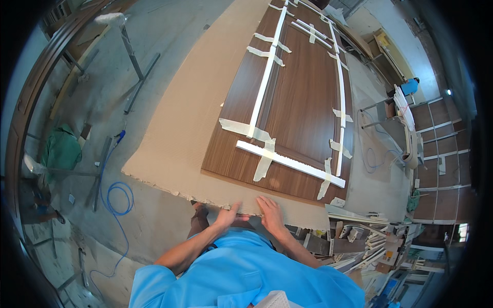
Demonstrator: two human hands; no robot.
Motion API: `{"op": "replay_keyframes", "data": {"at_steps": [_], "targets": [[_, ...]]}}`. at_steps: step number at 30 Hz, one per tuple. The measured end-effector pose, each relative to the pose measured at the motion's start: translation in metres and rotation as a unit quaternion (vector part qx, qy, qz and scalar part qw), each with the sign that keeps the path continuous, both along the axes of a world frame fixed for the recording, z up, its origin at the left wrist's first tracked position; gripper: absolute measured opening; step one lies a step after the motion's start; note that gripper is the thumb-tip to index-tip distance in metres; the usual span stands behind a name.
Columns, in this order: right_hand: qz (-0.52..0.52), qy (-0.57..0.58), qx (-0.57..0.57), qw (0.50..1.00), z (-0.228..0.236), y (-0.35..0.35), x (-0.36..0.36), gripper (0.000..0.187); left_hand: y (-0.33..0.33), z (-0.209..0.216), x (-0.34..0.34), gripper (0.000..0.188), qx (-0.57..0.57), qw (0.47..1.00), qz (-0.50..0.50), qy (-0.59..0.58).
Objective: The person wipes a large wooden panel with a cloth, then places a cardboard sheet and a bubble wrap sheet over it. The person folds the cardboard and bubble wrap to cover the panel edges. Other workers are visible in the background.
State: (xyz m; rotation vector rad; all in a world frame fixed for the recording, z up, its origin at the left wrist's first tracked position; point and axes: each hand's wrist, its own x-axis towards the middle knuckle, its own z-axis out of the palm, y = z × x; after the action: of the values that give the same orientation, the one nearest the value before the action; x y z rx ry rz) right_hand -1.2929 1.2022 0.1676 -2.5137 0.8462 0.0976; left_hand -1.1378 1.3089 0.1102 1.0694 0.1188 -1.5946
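A large brown corrugated cardboard sheet lies under a dark wood-grain door panel. At its torn near edge my left hand is closed on the cardboard, the thumb above and a finger along the edge. Just to the right, my right hand holds the same edge, fingers over the top; its thumb is not clear. White strips frame the panel, among them a near strip set across its lower end. Pale masking tape fastens the strips down.
Blue hose coils on the concrete floor at left, near a metal stand and a green cloth. Offcuts and white strips are heaped at lower right. Farther right, a person in blue is beside stacked white pieces.
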Motion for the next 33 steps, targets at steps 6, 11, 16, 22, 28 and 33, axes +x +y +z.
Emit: {"op": "replay_keyframes", "data": {"at_steps": [6,11,16,22,28,33], "targets": [[-0.044,0.048,0.005,0.998,-0.025,-0.021,-0.009,0.049,-0.011,0.003,0.007,0.041,0.039,0.998,-0.033,0.046],[-0.040,-0.009,0.024,0.999,-0.016,-0.047,-0.005,0.042,-0.005,0.046,0.039,0.045,-0.110,0.986,-0.117,-0.044],[-0.019,-0.012,0.003,1.000,-0.003,-0.102,0.020,0.036,0.021,0.097,0.121,0.043,-0.139,0.946,-0.046,-0.288],[0.011,0.022,0.005,1.000,0.006,-0.098,0.019,0.033,0.035,0.069,0.298,0.042,0.044,0.752,0.276,-0.597],[-0.029,0.007,0.012,0.999,-0.011,-0.039,-0.006,0.037,0.047,-0.031,0.435,0.059,0.278,0.787,-0.030,-0.550],[-0.063,-0.030,-0.014,0.997,-0.025,-0.024,-0.012,0.032,0.066,-0.084,0.465,0.046,0.201,0.939,-0.110,-0.255]]}}
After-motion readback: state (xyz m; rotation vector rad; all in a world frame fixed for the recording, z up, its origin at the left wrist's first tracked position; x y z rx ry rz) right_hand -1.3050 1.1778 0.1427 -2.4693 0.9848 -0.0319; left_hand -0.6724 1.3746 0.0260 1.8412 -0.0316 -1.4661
